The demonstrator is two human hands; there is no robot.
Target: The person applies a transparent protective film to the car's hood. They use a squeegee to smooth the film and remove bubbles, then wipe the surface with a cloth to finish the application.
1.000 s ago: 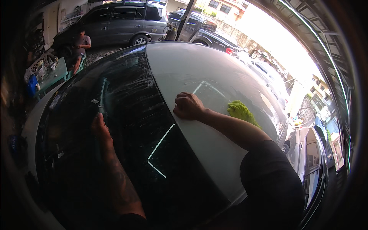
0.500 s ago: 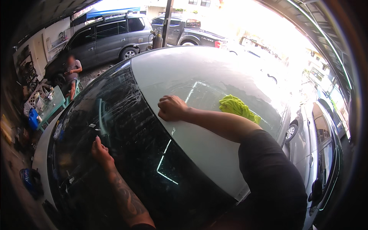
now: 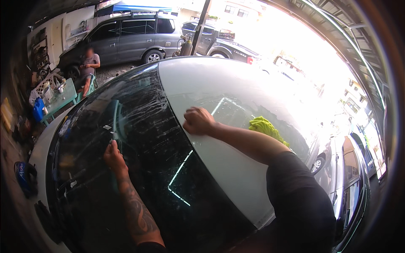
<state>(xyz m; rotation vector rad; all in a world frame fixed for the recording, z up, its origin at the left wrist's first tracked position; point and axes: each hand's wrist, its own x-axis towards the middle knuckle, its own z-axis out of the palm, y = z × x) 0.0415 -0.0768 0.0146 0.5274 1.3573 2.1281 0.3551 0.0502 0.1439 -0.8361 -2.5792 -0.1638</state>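
A car's dark windshield (image 3: 168, 164) and pale, wet roof (image 3: 240, 168) fill the middle. Over the front edge of the roof, my right hand (image 3: 198, 121) is closed in a fist; anything inside it is hidden. Lower and to the left, my left hand (image 3: 114, 156) is held over the glass with its thumb up and its fingers curled. What it may grip cannot be made out. Small white scraps (image 3: 107, 127) show at the glass just beyond the left thumb. A crumpled yellow-green cloth (image 3: 268, 130) lies on the roof beyond my right forearm.
At the far left a person (image 3: 89, 69) sits beside a green table (image 3: 61, 103) with a blue jug (image 3: 39, 109). A grey van (image 3: 126, 38) and a dark pickup (image 3: 219, 42) are parked behind. Another car (image 3: 344, 168) stands close on the right.
The whole view has shifted, so the car and background sit a little further right. My left hand has moved slightly up the picture; both hands keep their curled shape. The cloth stays on the roof.
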